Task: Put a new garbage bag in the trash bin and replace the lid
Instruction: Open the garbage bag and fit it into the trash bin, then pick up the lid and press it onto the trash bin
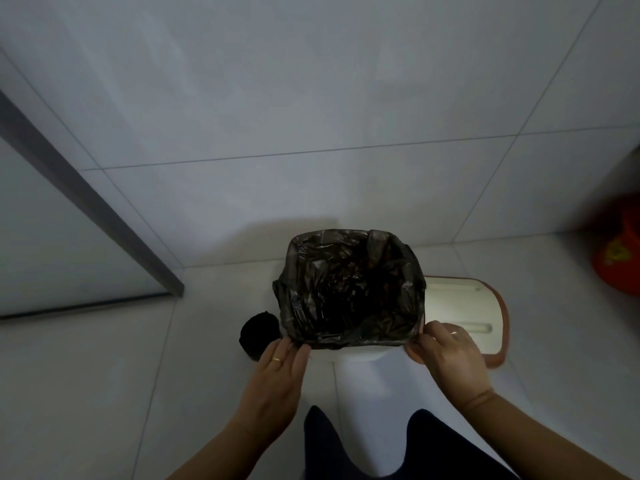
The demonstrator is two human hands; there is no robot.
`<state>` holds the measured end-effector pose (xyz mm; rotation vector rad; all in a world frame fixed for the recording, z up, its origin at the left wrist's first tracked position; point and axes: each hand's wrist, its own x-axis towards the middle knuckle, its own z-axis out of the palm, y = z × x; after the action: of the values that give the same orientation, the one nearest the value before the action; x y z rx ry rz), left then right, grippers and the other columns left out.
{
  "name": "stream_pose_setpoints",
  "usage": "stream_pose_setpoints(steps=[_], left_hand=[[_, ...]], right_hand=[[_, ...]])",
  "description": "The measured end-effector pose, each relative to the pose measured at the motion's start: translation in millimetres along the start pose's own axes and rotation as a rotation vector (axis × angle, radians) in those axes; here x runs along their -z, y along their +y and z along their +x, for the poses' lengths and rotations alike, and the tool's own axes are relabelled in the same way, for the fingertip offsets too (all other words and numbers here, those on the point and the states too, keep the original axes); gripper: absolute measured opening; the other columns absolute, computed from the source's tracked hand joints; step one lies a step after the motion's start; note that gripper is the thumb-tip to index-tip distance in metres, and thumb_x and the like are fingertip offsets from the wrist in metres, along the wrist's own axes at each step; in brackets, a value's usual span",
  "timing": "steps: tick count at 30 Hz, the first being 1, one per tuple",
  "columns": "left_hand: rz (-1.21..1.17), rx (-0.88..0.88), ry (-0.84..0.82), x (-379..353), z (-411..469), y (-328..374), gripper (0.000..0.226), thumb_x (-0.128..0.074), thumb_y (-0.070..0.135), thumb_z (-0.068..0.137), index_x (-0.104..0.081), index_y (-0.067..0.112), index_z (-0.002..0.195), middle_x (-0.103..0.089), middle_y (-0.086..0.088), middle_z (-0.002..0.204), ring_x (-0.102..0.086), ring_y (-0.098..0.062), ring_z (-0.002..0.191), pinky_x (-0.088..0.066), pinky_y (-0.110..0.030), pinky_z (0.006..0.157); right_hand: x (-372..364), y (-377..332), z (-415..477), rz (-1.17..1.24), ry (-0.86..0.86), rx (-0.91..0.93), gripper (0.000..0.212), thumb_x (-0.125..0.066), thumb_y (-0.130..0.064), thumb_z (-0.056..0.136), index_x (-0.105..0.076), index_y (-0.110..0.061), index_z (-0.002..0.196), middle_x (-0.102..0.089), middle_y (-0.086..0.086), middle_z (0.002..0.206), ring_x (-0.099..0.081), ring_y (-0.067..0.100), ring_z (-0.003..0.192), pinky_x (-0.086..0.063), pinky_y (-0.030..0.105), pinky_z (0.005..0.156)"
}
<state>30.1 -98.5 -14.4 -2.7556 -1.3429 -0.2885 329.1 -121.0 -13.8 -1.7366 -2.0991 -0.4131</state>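
While the trash bin (360, 355) stands upright on the pale tiled floor (104, 393) close to the wall, a black garbage bag (349, 289) lines it, the bag's mouth facing straight up toward the camera and its edge folded over the rim on all sides. The bin's opening is a rounded rectangle whose long axis runs left to right across the view; only a strip of its white body shows below the near edge.

The left hand (280, 362) sits at the near left corner of the rim, fingers held together and nearly straight, their tips touching the plastic — no clear pinch can be made out. The right hand (446, 348) is at the near right corner, its fingers curled and closed on the bag's folded edge.

Just right of the bin, touching or nearly so, the lid (467, 317) lies flat on the floor — cream with a reddish-brown border, its long axis running away from the viewer. A black roll of bags (258, 334) rests on the floor beside the bin's left side. At the far right edge sits a blurred red object (620, 261).
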Motion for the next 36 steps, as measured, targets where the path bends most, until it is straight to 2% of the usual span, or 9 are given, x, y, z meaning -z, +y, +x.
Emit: stream_pose_setpoints(steps=[3, 6, 10, 15, 22, 25, 28, 32, 36], left_hand=[[-0.054, 0.112, -0.121, 6.2, -8.1, -0.2, 0.064, -0.060, 0.003, 0.059, -0.060, 0.002, 0.123, -0.063, -0.016, 0.125, -0.058, -0.032, 0.120, -0.015, -0.034, 0.111], [-0.460, 0.389, -0.072, 11.9, -9.0, -9.3, 0.053, -0.063, -0.004, 0.071, -0.059, 0.011, 0.123, -0.050, -0.008, 0.140, -0.049, -0.026, 0.126, -0.027, -0.026, 0.108], [-1.446, 1.247, -0.081, 21.7, 31.6, -24.6, 0.019, -0.048, 0.028, 0.095, -0.061, 0.017, 0.103, -0.065, -0.007, 0.107, -0.061, -0.022, 0.098, -0.047, -0.030, 0.076], [-1.782, 1.508, -0.226, 8.4, 66.4, -33.0, 0.028, -0.052, 0.036, 0.092, -0.063, 0.011, 0.087, -0.063, -0.008, 0.088, -0.058, -0.020, 0.079, -0.047, -0.030, 0.064], [-1.496, 1.535, -0.131, 7.9, 66.0, -20.9, 0.030, -0.048, 0.005, 0.091, -0.050, 0.011, 0.062, -0.051, -0.010, 0.067, -0.049, -0.016, 0.050, -0.042, -0.023, 0.046], [-1.044, 1.412, 0.264, 31.8, 77.4, -14.9, 0.012, -0.048, 0.005, 0.089, -0.060, 0.000, 0.091, -0.059, -0.018, 0.094, -0.055, -0.025, 0.083, -0.050, -0.036, 0.073], [-0.876, 0.981, 0.469, 73.8, 117.8, 19.0, 0.022, -0.050, 0.006, 0.086, -0.055, 0.013, 0.107, -0.055, -0.008, 0.109, -0.054, -0.018, 0.096, -0.044, -0.029, 0.084], [-1.105, 0.546, 0.190, 93.6, 177.2, 114.5, 0.021, -0.051, 0.003, 0.084, -0.060, 0.018, 0.095, -0.063, -0.005, 0.102, -0.059, -0.014, 0.092, -0.044, -0.010, 0.078], [-1.160, 0.505, -0.418, 66.6, 225.5, 203.5, 0.046, -0.051, 0.025, 0.087, -0.045, 0.022, 0.132, -0.047, -0.002, 0.137, -0.049, -0.017, 0.122, -0.037, -0.023, 0.093]], right_hand=[[-4.6, 2.6, -12.1, 0.017, -0.280, -0.107, 0.032, -0.079, -0.006, 0.064, -0.071, -0.007, 0.096, -0.068, 0.012, 0.086, -0.064, 0.028, 0.062, -0.053, 0.034, 0.055], [7.7, 6.2, -5.1, 0.474, -0.439, -0.669, 0.032, -0.058, -0.018, 0.087, -0.060, -0.011, 0.118, -0.062, 0.008, 0.111, -0.063, 0.026, 0.091, -0.050, 0.031, 0.078], [15.5, 15.7, 30.5, 1.255, -0.464, -1.362, 0.022, -0.049, -0.028, 0.093, -0.063, -0.011, 0.091, -0.068, 0.010, 0.097, -0.064, 0.021, 0.086, -0.053, 0.032, 0.074], [0.2, 10.4, 49.1, 1.589, -0.572, -1.695, 0.019, -0.058, -0.023, 0.089, -0.060, -0.005, 0.081, -0.058, 0.010, 0.075, -0.053, 0.017, 0.070, -0.044, 0.028, 0.074], [-22.7, 9.8, 54.9, 1.317, -0.469, -1.763, 0.015, -0.053, -0.002, 0.086, -0.056, -0.001, 0.072, -0.055, 0.014, 0.071, -0.053, 0.027, 0.066, -0.050, 0.038, 0.082], [-16.7, 15.1, 58.8, 1.029, -0.419, -1.464, 0.019, -0.057, -0.017, 0.086, -0.063, -0.001, 0.095, -0.064, 0.016, 0.082, -0.061, 0.032, 0.079, -0.050, 0.039, 0.079], [-0.2, 28.4, 60.2, 0.873, -0.348, -1.278, 0.031, -0.056, -0.022, 0.087, -0.059, -0.007, 0.113, -0.065, 0.013, 0.108, -0.061, 0.030, 0.100, -0.048, 0.037, 0.089], [14.3, 64.3, 49.0, 0.812, -0.293, -1.215, 0.033, -0.056, -0.021, 0.087, -0.059, -0.007, 0.117, -0.061, 0.013, 0.123, -0.056, 0.028, 0.111, -0.042, 0.033, 0.097], [19.8, 114.5, 36.8, 0.711, -0.363, -1.184, 0.044, -0.054, -0.029, 0.087, -0.051, -0.016, 0.129, -0.048, 0.010, 0.140, -0.046, 0.029, 0.126, -0.035, 0.041, 0.108]])
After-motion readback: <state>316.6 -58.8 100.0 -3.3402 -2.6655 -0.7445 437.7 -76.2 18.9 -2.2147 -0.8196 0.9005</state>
